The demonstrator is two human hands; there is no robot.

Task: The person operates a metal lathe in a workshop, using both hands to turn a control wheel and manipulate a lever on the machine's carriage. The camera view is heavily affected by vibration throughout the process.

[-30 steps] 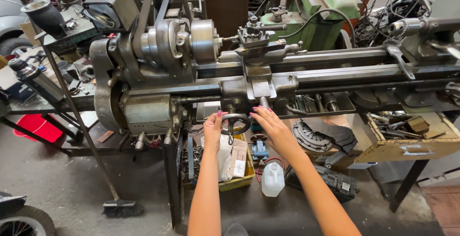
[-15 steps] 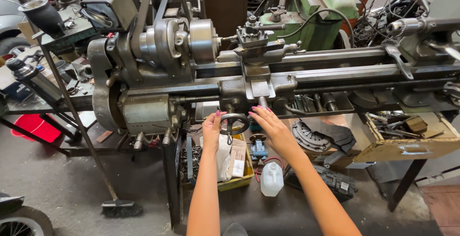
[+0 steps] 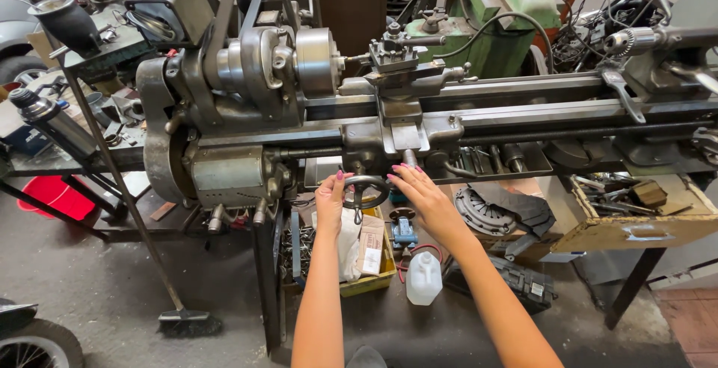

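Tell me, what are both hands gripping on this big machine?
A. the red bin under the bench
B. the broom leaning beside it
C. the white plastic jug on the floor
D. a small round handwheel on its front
D: the left hand and the right hand sit on opposite sides of the dark round handwheel on the front of the lathe, well above the jug.

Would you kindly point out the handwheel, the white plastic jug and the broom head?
handwheel (image 3: 366, 188): head view, on its dark rim.
white plastic jug (image 3: 424, 281): head view, on its body.
broom head (image 3: 188, 324): head view, on its bristles.
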